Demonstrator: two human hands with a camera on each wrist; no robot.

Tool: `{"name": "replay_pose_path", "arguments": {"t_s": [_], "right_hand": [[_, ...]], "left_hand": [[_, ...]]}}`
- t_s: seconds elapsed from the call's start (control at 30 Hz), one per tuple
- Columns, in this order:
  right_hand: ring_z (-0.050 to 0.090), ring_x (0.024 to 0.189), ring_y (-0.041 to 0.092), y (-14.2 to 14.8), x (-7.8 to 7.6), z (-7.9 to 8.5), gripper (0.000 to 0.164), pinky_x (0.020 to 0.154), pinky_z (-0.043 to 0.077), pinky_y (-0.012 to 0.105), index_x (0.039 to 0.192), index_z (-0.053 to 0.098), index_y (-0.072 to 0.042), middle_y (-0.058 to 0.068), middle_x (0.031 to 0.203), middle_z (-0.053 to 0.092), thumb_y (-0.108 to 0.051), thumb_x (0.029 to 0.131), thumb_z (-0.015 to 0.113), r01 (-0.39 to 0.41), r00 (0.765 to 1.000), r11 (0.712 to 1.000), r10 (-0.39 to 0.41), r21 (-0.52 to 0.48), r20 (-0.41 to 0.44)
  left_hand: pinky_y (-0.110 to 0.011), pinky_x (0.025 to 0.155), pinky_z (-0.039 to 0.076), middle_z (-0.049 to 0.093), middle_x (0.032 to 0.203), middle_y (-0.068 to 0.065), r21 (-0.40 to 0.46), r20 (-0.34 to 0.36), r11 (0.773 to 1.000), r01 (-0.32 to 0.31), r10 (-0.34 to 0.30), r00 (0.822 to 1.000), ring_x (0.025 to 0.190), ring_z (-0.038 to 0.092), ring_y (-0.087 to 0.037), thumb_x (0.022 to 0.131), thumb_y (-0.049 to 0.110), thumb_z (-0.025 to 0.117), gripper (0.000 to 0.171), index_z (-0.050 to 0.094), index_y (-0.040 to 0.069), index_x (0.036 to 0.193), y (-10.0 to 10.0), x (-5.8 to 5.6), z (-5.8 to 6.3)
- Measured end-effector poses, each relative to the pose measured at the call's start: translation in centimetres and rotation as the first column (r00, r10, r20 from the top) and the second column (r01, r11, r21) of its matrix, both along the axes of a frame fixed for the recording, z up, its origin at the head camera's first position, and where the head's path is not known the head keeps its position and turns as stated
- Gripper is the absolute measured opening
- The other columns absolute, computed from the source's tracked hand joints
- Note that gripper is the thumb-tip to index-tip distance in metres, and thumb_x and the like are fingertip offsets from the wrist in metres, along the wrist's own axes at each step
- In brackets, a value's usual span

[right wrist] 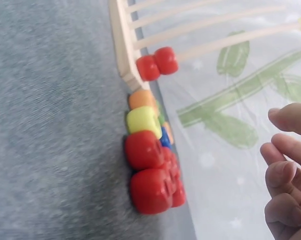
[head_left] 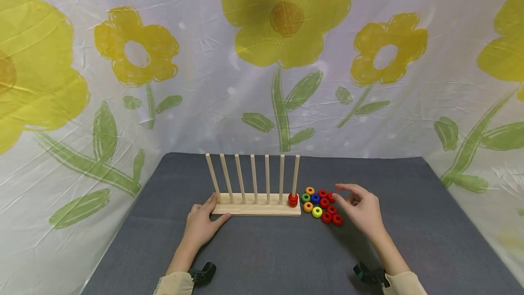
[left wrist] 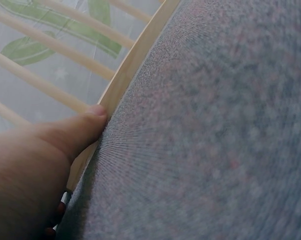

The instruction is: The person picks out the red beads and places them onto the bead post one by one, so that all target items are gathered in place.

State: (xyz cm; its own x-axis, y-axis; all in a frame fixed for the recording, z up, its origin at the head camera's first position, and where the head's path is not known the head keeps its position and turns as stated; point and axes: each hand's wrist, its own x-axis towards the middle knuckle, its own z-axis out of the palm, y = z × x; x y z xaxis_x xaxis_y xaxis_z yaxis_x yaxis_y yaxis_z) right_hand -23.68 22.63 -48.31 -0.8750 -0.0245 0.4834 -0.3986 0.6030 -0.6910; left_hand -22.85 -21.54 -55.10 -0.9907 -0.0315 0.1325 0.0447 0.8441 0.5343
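Observation:
A pale wooden peg rack [head_left: 258, 210] with several upright pegs stands on the table. My left hand [head_left: 200, 226] holds its left end, thumb on the front edge and fingers at the end and back. In the left wrist view the thumb [left wrist: 85, 127] presses the base's edge. Two red beads [head_left: 293, 200] are stacked on the rightmost peg. Right of the rack lies a cluster of loose beads: several red beads [right wrist: 151, 191], orange ones, a green, a blue bead [head_left: 314, 199] and a yellow bead [right wrist: 143, 121]. My right hand [head_left: 362, 208] hovers at the cluster's right side, thumb and index finger apart, holding nothing.
A dark grey cloth [head_left: 262, 254] covers the table. Behind it hangs a pale curtain [head_left: 196, 117] printed with yellow flowers. Each wrist wears a black band, the left band [head_left: 203, 273] and the right band [head_left: 370, 274], below beige sleeves.

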Motion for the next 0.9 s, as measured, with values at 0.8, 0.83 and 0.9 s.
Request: {"name": "replay_pose_path", "arguments": {"t_s": [0.8,0.83,0.9], "right_hand": [[0.044,0.047,0.008,0.6,1.5,-2.5,0.027,0.044,0.036,0.027,0.116,0.081,-0.007,0.003,0.079,0.069,-0.016,0.092,0.086,0.048,0.993,0.998,-0.051,0.031,0.107],[0.044,0.047,0.008,0.7,1.6,-2.6,0.027,0.045,0.036,0.027,0.116,0.081,-0.006,0.003,0.079,0.069,-0.016,0.091,0.086,0.051,0.992,0.998,-0.054,0.029,0.11],[0.043,0.047,0.007,0.8,1.8,-2.9,0.026,0.045,0.035,0.026,0.115,0.081,-0.006,0.002,0.078,0.068,-0.014,0.091,0.086,0.056,0.991,0.998,-0.059,0.028,0.119]], "left_hand": [[-0.058,0.099,0.04,0.041,0.168,-0.014,-0.011,0.007,1.0,-0.001,0.001,1.0,0.125,0.051,-0.04,0.096,0.049,0.077,0.088,0.039,0.008,0.164,0.0,0.0,-0.1],[-0.057,0.099,0.04,0.041,0.168,-0.014,-0.01,0.006,1.0,-0.002,0.002,1.0,0.125,0.051,-0.04,0.096,0.049,0.077,0.088,0.039,0.009,0.164,0.0,0.0,-0.1],[-0.057,0.099,0.04,0.041,0.168,-0.014,-0.007,0.005,1.0,-0.003,0.003,1.0,0.124,0.051,-0.039,0.096,0.05,0.077,0.088,0.039,0.009,0.164,0.0,-0.1,-0.1]]}}
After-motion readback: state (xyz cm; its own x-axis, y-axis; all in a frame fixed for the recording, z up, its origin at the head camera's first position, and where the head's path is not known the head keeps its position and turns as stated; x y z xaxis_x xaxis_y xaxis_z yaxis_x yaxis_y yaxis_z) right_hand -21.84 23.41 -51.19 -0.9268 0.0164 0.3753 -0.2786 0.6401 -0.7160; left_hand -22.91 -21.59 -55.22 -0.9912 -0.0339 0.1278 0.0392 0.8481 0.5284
